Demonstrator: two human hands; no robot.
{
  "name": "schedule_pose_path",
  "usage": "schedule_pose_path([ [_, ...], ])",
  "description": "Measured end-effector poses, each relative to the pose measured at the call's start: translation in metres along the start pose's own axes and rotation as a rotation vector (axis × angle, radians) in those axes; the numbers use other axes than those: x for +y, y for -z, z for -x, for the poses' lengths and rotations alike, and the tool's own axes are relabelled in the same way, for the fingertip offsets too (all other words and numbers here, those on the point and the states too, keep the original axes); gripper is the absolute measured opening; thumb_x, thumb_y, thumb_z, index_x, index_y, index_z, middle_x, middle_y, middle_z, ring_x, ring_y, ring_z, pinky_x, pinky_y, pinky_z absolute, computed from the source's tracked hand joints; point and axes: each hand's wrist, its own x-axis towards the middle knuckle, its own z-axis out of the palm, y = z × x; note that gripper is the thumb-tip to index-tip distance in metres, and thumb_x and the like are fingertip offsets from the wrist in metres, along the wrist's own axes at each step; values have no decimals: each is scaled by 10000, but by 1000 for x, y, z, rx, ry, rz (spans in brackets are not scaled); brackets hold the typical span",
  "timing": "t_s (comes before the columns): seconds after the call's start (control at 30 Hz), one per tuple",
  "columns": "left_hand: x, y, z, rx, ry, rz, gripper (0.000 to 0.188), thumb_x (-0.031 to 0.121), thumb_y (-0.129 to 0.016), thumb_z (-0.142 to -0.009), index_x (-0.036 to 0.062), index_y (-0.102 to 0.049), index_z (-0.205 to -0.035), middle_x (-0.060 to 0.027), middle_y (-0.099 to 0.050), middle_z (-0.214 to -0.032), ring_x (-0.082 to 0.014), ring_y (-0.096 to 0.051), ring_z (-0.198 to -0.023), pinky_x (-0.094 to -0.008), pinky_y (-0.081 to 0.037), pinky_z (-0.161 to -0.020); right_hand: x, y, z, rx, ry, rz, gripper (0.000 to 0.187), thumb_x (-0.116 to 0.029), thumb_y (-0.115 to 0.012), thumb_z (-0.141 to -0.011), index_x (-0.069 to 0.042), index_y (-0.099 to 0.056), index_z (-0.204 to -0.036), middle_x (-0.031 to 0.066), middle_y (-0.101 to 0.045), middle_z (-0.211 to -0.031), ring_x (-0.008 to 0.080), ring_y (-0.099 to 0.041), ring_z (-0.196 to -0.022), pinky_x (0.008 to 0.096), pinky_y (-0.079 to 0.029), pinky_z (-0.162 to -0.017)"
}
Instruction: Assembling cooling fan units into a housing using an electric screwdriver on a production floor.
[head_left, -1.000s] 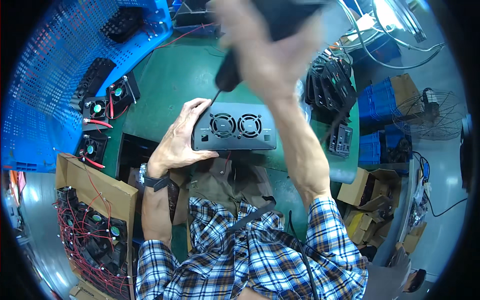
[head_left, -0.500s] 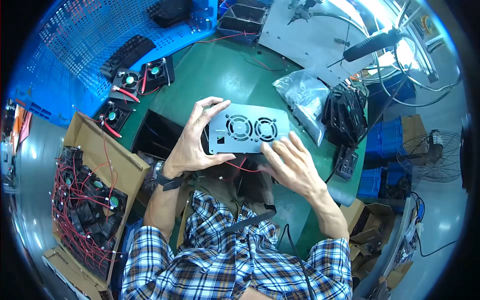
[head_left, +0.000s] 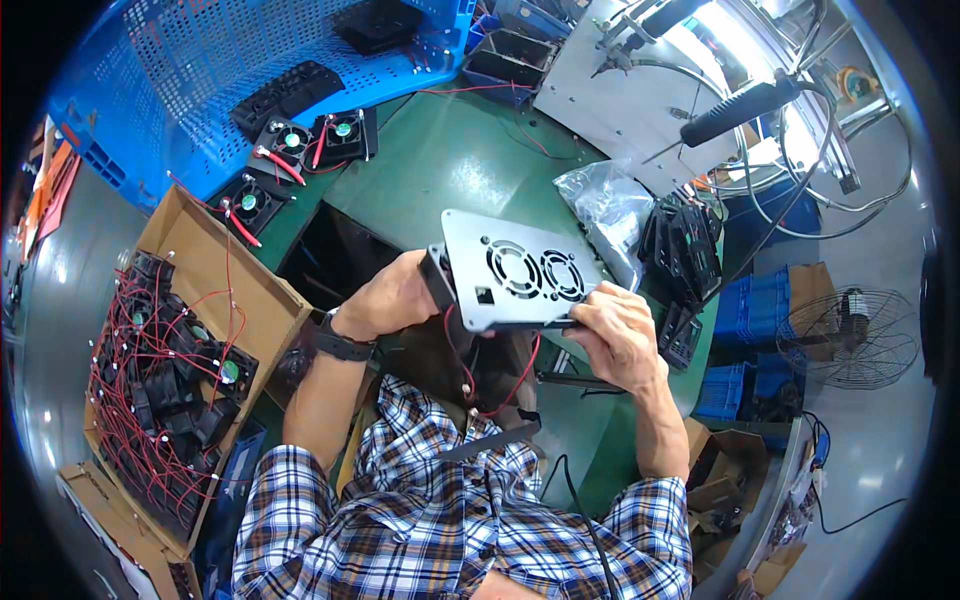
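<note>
A grey metal panel (head_left: 532, 255) with two round fan grilles and a small square cutout hangs tilted in front of me, above the table. My right hand (head_left: 620, 330) pinches its lower right edge between thumb and fingers. At its left edge, my left hand (head_left: 392, 295) is closed on a black fan (head_left: 438, 278) that sits partly behind the panel. That fan's far side is hidden by the panel, and so are the left fingertips. Thin red wires (head_left: 530, 365) with a small white connector dangle below the panel.
Left of me, a cardboard box (head_left: 255, 290) holds several black fans with red wires. Fans with thick red leads (head_left: 255, 203) lie by a blue crate (head_left: 190, 80). On the right are a plastic bag (head_left: 608, 215), stacked black housings (head_left: 682, 240) and a hanging screwdriver (head_left: 740, 108).
The panel has swung from lying flat to a tilt and shifted right. My left hand let go of its edge and now grips the black fan behind it. My right hand has closed on its edge.
</note>
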Motion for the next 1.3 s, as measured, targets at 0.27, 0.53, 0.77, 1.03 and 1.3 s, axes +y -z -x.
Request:
schedule_pose_path([
  [0.27,47,-45,-10,-163,-20,-201,1000,165,-976,-704,-56,-435,-1516,-128,-571,-1473,-220,-489,-1398,-375,-341,-1192,-6,2,11,-48,-25,-15,276,-99,-822,-728,-3,-640,-911,50,-498,-671,249,-465,-561,381,-389,-576],
  [0.53,60,-80,-2,-64,-104,-491,858,-46,-913,-683,-51,-503,-1437,-109,-648,-1360,-201,-632,-1206,-366,-492,-1052,-32,10,13,-68,-38,201,287,-115,-798,-639,-67,-673,-893,5,-512,-681,190,-497,-577,343,-397,-589],
  [0.77,51,-90,-9,36,-385,-802,698,106,-904,-696,-69,-592,-1296,-187,-726,-1230,-247,-721,-1113,-369,-556,-987,-47,6,14,-24,-57,313,281,-80,-763,-634,-81,-675,-901,-3,-488,-715,161,-498,-578,330,-416,-593],
  [1.03,24,-94,-11,235,-468,-795,570,175,-897,-718,-41,-665,-1192,-148,-759,-1077,-263,-762,-946,-349,-591,-852,-56,-3,18,3,-92,377,323,-103,-743,-632,-74,-681,-948,-4,-514,-727,152,-521,-588,323,-443,-604],
  [1.3,11,-84,-7,228,-562,-1012,557,146,-899,-740,-16,-613,-1190,-73,-696,-1063,-167,-675,-925,-307,-545,-821,-62,-14,27,58,-130,396,340,-100,-754,-625,-63,-692,-957,-3,-510,-709,146,-527,-586,308,-454,-592],
])
